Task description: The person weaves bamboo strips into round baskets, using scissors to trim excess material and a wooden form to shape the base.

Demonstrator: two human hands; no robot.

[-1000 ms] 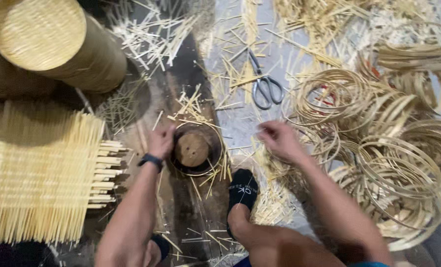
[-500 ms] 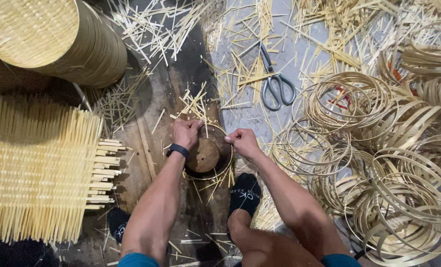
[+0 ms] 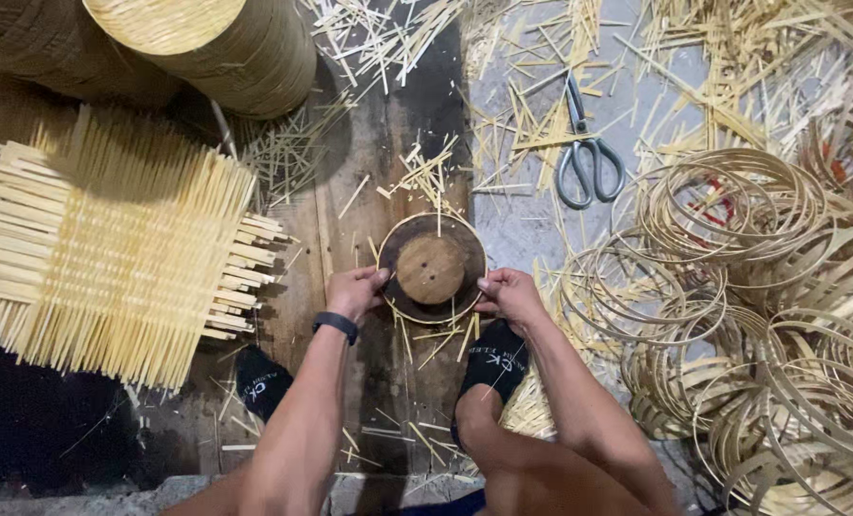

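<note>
Both hands, left hand [image 3: 353, 290] and right hand [image 3: 508, 292], pinch a thin hoop [image 3: 433, 268] around the round block [image 3: 430, 269]; hoop seated, weaving not begun.

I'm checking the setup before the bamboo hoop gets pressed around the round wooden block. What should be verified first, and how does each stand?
1. Left hand on hoop rim: ok.
2. Right hand on opposite rim: ok.
3. Hoop encircles wooden block: ok.
4. Plank free of splinters: not ok, offcuts lie about.
5. Scissors away from hands: ok.
6. Hoop seated evenly: cannot tell.
</note>
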